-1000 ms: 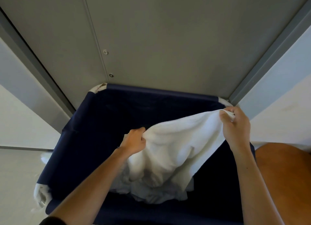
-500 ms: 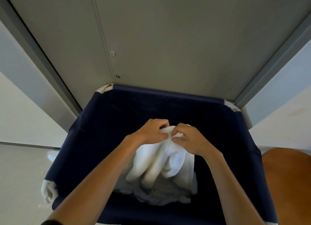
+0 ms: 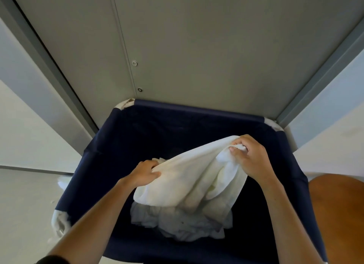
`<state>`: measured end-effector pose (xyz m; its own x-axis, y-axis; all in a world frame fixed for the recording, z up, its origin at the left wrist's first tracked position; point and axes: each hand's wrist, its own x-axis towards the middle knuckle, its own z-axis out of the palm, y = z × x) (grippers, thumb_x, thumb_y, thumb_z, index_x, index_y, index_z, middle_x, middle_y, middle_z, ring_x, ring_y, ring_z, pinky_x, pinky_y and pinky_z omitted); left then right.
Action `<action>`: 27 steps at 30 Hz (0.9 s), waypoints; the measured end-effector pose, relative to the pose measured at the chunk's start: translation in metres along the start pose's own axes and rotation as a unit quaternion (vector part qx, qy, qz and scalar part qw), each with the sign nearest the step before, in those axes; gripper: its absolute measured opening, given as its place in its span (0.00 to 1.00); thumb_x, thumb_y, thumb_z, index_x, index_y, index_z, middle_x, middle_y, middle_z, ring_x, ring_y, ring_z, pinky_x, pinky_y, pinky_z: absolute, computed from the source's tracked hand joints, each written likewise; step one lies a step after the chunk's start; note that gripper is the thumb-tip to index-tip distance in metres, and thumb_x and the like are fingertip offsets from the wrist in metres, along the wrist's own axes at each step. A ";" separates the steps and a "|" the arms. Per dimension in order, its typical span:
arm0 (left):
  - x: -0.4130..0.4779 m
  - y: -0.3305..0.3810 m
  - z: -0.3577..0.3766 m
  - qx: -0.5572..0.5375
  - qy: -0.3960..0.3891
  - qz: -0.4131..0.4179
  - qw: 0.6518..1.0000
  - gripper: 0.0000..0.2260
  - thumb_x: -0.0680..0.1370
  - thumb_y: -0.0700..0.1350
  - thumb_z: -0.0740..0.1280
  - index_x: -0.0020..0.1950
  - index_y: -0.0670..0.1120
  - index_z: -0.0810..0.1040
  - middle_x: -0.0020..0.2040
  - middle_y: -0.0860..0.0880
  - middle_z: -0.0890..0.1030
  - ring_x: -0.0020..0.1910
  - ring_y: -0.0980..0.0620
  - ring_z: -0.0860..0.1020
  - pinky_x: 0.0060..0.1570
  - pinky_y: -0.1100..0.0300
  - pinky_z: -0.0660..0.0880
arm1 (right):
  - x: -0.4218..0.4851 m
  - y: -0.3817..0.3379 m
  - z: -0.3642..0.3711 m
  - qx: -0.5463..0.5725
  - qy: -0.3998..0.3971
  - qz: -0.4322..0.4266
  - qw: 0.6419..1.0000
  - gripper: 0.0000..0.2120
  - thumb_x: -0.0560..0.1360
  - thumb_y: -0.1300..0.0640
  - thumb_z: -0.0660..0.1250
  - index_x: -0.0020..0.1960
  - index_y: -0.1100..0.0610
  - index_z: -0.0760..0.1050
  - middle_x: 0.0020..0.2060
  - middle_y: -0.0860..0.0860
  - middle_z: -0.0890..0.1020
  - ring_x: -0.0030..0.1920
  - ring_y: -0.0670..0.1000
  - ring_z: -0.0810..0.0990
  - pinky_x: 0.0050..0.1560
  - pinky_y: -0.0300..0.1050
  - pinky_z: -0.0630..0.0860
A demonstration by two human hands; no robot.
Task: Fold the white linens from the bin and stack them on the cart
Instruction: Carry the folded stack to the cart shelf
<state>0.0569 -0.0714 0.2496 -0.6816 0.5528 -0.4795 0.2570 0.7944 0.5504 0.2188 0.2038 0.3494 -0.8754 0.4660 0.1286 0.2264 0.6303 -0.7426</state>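
Note:
A white towel (image 3: pixel 194 177) hangs over the dark blue fabric bin (image 3: pixel 197 111), held between both hands. My left hand (image 3: pixel 144 173) grips its lower left edge. My right hand (image 3: pixel 249 155) pinches the bunched upper right end, higher and farther back. The towel sags in folds between them. Beneath it, more crumpled white linens (image 3: pixel 177 222) lie at the bottom of the bin. No cart shows in this view.
A grey panelled wall or door (image 3: pixel 197 46) stands right behind the bin, framed by darker grey jambs. A brown rounded surface (image 3: pixel 338 214) sits at the right. Pale floor (image 3: pixel 23 204) lies left of the bin, with white fabric at the bin's left corner.
Half a second ago both hands met at the middle with the towel bunched. Now they have drawn apart, the right hand up and right, the left hand down and left, stretching the towel.

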 end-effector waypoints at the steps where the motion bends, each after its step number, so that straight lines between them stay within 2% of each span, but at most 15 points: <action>1: 0.000 -0.005 0.002 -0.006 0.016 -0.009 1.000 0.01 0.78 0.43 0.65 0.47 0.47 0.75 0.46 0.48 0.79 0.44 0.50 0.78 0.37 0.63 0.71 | 0.000 0.001 0.000 0.001 0.002 0.005 1.000 0.03 0.76 0.62 0.67 0.43 0.56 0.76 0.42 0.44 0.78 0.44 0.39 0.76 0.42 0.27 0.69; 3: -0.002 -0.010 0.005 -0.019 0.047 -0.023 0.998 0.01 0.78 0.42 0.64 0.48 0.48 0.74 0.46 0.48 0.78 0.42 0.51 0.76 0.36 0.62 0.70 | 0.001 0.003 0.001 0.004 0.009 0.020 1.000 0.03 0.76 0.61 0.66 0.43 0.56 0.76 0.42 0.44 0.78 0.44 0.38 0.75 0.41 0.26 0.69; 5: -0.003 -0.014 0.008 -0.026 0.073 -0.036 0.996 0.01 0.79 0.42 0.63 0.49 0.46 0.74 0.45 0.47 0.77 0.39 0.51 0.75 0.34 0.62 0.69 | 0.004 0.004 0.004 0.009 0.019 0.039 0.999 0.02 0.76 0.61 0.66 0.45 0.56 0.76 0.43 0.44 0.78 0.44 0.39 0.76 0.39 0.28 0.69; 10: -0.005 -0.021 0.007 -0.014 0.132 -0.067 0.989 0.09 0.83 0.44 0.56 0.52 0.41 0.73 0.44 0.45 0.76 0.39 0.47 0.76 0.37 0.55 0.72 | 0.008 0.001 0.005 0.022 0.075 0.082 0.994 0.02 0.77 0.61 0.64 0.46 0.55 0.74 0.44 0.41 0.76 0.44 0.39 0.74 0.40 0.30 0.66; 12: -0.006 -0.019 0.005 -0.007 0.147 -0.081 0.986 0.10 0.84 0.44 0.54 0.51 0.41 0.71 0.43 0.44 0.76 0.39 0.45 0.76 0.36 0.54 0.72 | 0.013 0.003 0.002 0.015 0.127 0.079 0.989 0.10 0.76 0.63 0.63 0.39 0.51 0.70 0.37 0.41 0.72 0.36 0.41 0.71 0.35 0.29 0.63; 14: -0.007 -0.013 0.003 -0.010 0.147 -0.086 0.985 0.11 0.84 0.45 0.52 0.48 0.42 0.70 0.43 0.43 0.76 0.38 0.43 0.77 0.35 0.55 0.70 | 0.017 0.010 0.001 0.001 0.145 0.088 0.986 0.19 0.75 0.63 0.62 0.32 0.46 0.61 0.33 0.43 0.63 0.30 0.42 0.63 0.29 0.31 0.59; 16: -0.006 -0.001 0.004 -0.023 0.134 -0.083 0.987 0.12 0.84 0.47 0.51 0.44 0.44 0.68 0.42 0.44 0.75 0.34 0.46 0.75 0.34 0.57 0.69 | 0.016 0.014 0.005 -0.016 0.141 0.134 0.981 0.19 0.77 0.62 0.61 0.33 0.46 0.59 0.34 0.44 0.61 0.30 0.42 0.61 0.29 0.33 0.57; 19: -0.005 0.025 0.010 -0.044 0.106 -0.067 0.991 0.15 0.84 0.47 0.51 0.39 0.46 0.66 0.38 0.47 0.73 0.30 0.53 0.68 0.31 0.59 0.66 | 0.005 0.014 0.018 -0.008 0.112 0.188 0.976 0.08 0.78 0.59 0.60 0.41 0.54 0.67 0.36 0.47 0.70 0.34 0.43 0.69 0.31 0.34 0.61; 22: -0.003 0.051 0.019 -0.062 0.073 -0.046 0.994 0.16 0.84 0.45 0.51 0.36 0.45 0.64 0.36 0.47 0.70 0.30 0.52 0.65 0.33 0.59 0.64 | -0.007 0.010 0.035 -0.003 0.071 0.203 0.977 0.08 0.77 0.60 0.60 0.39 0.61 0.68 0.35 0.50 0.72 0.33 0.47 0.68 0.27 0.35 0.62; 24: -0.004 0.066 0.025 -0.075 0.058 -0.030 0.995 0.16 0.84 0.45 0.51 0.36 0.46 0.64 0.34 0.47 0.70 0.30 0.52 0.66 0.34 0.58 0.65 | -0.011 0.007 0.047 -0.009 0.044 0.203 0.978 0.08 0.77 0.60 0.60 0.42 0.64 0.70 0.34 0.52 0.73 0.33 0.48 0.69 0.25 0.35 0.63; 26: -0.006 0.079 0.028 -0.095 0.043 -0.017 0.994 0.15 0.84 0.46 0.51 0.39 0.45 0.67 0.36 0.47 0.72 0.31 0.51 0.70 0.35 0.56 0.67 | -0.015 0.004 0.059 -0.012 0.014 0.196 0.980 0.08 0.77 0.59 0.60 0.40 0.61 0.70 0.33 0.50 0.73 0.31 0.48 0.69 0.24 0.33 0.64; 27: -0.006 0.085 0.029 -0.093 0.036 -0.012 0.995 0.14 0.84 0.46 0.51 0.44 0.43 0.71 0.40 0.45 0.75 0.36 0.48 0.74 0.39 0.55 0.68 | -0.017 0.002 0.065 -0.009 0.000 0.193 0.981 0.09 0.77 0.59 0.60 0.39 0.57 0.69 0.33 0.49 0.73 0.31 0.47 0.70 0.25 0.31 0.65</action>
<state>0.1031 0.0004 0.2797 -0.7354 0.5093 -0.4470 0.1132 0.7427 0.6600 0.2058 0.1566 0.3033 -0.7231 0.6719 -0.1601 0.5490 0.4184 -0.7236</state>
